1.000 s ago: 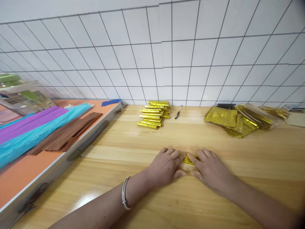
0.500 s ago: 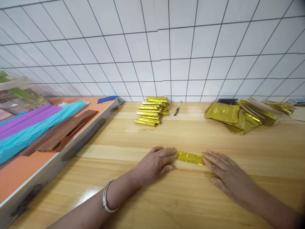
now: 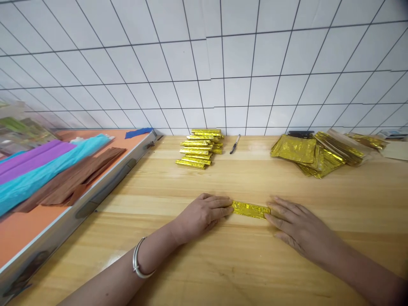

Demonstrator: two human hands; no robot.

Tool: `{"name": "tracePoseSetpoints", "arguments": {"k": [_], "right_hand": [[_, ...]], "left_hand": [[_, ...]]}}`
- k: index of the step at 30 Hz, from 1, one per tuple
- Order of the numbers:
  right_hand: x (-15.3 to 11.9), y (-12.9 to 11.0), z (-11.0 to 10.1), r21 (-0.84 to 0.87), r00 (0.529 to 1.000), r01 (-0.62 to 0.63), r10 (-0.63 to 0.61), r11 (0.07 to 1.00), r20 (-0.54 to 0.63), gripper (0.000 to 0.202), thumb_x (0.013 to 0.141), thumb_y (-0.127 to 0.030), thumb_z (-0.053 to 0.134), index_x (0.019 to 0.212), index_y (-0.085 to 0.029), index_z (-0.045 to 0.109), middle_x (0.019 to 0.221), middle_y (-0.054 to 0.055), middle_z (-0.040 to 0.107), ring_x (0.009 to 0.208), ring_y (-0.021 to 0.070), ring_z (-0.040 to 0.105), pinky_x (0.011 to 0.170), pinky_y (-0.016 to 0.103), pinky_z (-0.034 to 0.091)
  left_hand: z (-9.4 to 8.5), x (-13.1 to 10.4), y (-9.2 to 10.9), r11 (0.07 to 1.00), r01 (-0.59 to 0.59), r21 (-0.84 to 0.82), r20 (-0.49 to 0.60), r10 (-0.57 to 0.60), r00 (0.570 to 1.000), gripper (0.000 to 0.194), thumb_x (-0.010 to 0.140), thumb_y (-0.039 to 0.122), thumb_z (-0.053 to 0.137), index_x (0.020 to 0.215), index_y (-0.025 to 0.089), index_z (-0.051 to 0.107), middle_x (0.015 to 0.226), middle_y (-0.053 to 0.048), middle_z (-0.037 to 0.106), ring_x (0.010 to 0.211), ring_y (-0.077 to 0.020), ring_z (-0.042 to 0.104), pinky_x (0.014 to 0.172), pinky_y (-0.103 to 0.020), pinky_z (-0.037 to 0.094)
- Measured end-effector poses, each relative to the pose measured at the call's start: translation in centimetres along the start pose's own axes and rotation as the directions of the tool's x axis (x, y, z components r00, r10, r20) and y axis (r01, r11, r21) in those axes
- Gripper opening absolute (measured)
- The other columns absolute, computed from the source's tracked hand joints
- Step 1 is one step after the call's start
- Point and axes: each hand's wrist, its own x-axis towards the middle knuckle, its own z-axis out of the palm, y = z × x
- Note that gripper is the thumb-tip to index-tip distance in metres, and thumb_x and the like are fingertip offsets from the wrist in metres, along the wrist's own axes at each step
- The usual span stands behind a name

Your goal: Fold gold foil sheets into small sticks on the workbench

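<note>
A folded strip of gold foil paper (image 3: 251,209), embossed and shiny, lies flat on the wooden table between my two hands. Its left end is under the fingertips of my left hand (image 3: 204,216), whose fingers are closed together with the thumb mostly hidden. At the right end, my right hand (image 3: 298,229) rests with its fingers spread, one fingertip touching the strip's corner. Beyond them, near the wall, is a stack of folded gold strips (image 3: 199,148). A pile of flat gold foil sheets (image 3: 296,149) lies at the back right.
A pen (image 3: 235,144) lies near the tiled wall (image 3: 239,59). On the left stands an orange-topped box (image 3: 19,236) with a raised edge, bearing brown (image 3: 70,182), turquoise (image 3: 54,170) and purple crepe paper (image 3: 35,157). A dark object (image 3: 301,134) sits behind the foil sheets.
My left thumb has tucked in under the hand. My right fingers have spread wider, with one fingertip now at the strip's near corner. The camera view has shifted slightly.
</note>
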Motion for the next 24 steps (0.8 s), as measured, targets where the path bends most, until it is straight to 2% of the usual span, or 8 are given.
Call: {"name": "tracePoseSetpoints", "arguments": {"k": [6, 11, 18, 24], "right_hand": [[1.5, -0.2, -0.5, -0.043, 0.997, 0.078, -0.078, 0.996, 0.010, 0.022, 0.087, -0.018, 0.053, 0.106, -0.020, 0.064, 0.107, 0.010, 0.064, 0.117, 0.0265, 0.046, 0.091, 0.043, 0.044], [1.5, -0.9, -0.1, -0.076, 0.998, 0.057, -0.056, 0.996, 0.015, 0.022, 0.086, -0.015, 0.052, 0.106, -0.016, 0.061, 0.105, 0.010, 0.062, 0.109, 0.0271, 0.049, 0.087, 0.042, 0.045], [1.2, -0.8, 0.2, 0.060, 0.999, -0.028, 0.030, 0.998, -0.042, 0.019, 0.090, -0.021, 0.047, 0.097, -0.018, 0.064, 0.096, 0.008, 0.060, 0.095, 0.0219, 0.053, 0.082, 0.038, 0.047], [1.2, -0.6, 0.1, 0.085, 0.997, -0.035, 0.041, 0.996, -0.071, 0.021, 0.088, -0.028, 0.052, 0.103, -0.019, 0.063, 0.093, 0.009, 0.060, 0.096, 0.0229, 0.054, 0.081, 0.038, 0.047]], "left_hand": [[-1.5, 1.4, 1.2, 0.960, -0.152, 0.234, 0.026, 0.150, 0.988, 0.027, 0.095, 0.016, 0.035, 0.116, 0.015, 0.051, 0.117, -0.013, 0.059, 0.110, -0.0189, 0.055, 0.085, -0.031, 0.048], [-1.8, 1.8, 2.0, 0.916, -0.202, 0.348, 0.044, 0.199, 0.979, 0.021, 0.094, 0.014, 0.033, 0.106, 0.012, 0.051, 0.104, -0.015, 0.062, 0.101, -0.0191, 0.059, 0.079, -0.029, 0.051], [-0.7, 1.5, 1.8, 0.929, -0.131, 0.346, -0.049, 0.157, 0.986, 0.021, 0.095, 0.016, 0.033, 0.104, 0.012, 0.051, 0.103, -0.014, 0.062, 0.095, -0.0176, 0.062, 0.078, -0.029, 0.052], [0.7, 1.3, 0.8, 0.975, 0.010, 0.224, -0.129, 0.019, 0.991, 0.023, 0.093, 0.019, 0.039, 0.110, 0.016, 0.053, 0.102, -0.009, 0.064, 0.090, -0.0163, 0.063, 0.077, -0.029, 0.052]]}}
